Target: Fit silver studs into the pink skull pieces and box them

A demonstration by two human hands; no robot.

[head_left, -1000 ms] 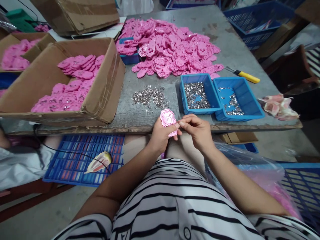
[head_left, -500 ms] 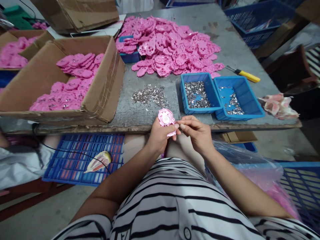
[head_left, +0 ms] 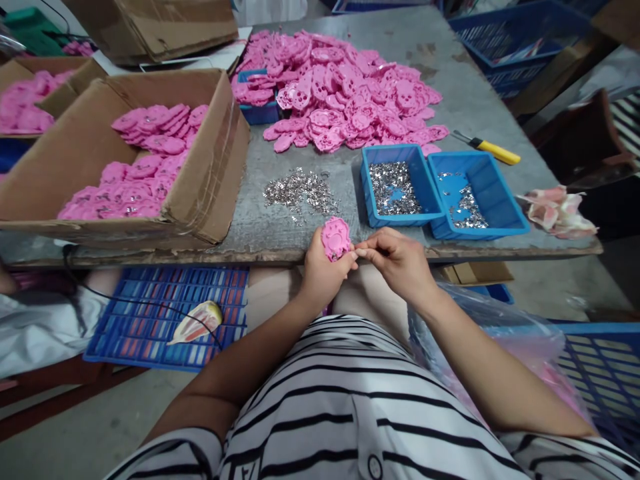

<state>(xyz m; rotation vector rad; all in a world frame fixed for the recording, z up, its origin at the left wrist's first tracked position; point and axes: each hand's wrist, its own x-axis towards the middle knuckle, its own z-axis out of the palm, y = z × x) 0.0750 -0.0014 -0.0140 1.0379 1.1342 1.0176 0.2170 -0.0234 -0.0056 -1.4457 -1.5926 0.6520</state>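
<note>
My left hand (head_left: 323, 268) grips a pink plastic part (head_left: 335, 237), rounded with a scalloped edge, held just in front of the table edge. Its lower end lies by my thumb, where a small dark or shiny spot shows. My right hand (head_left: 395, 259) is pinched close against the left thumb at the part's lower right; whatever lies between its fingertips is too small to make out. Beyond my hands, a loose heap of small metal pieces (head_left: 301, 191) lies on the table. More such pieces are in two blue trays (head_left: 427, 217), (head_left: 500, 233) to the right.
A large pile of pink parts (head_left: 350, 100) covers the table's back. To the left stands a cardboard box (head_left: 215, 160) with more pink parts. A yellow-handled screwdriver (head_left: 495, 151) and a crumpled cloth-like bundle (head_left: 557, 210) lie right. A blue crate (head_left: 165, 320) is below left.
The pink part has turned in my left hand, so a different side or angle of it shows. My right hand stays beside it, its fingers slightly more curled.
</note>
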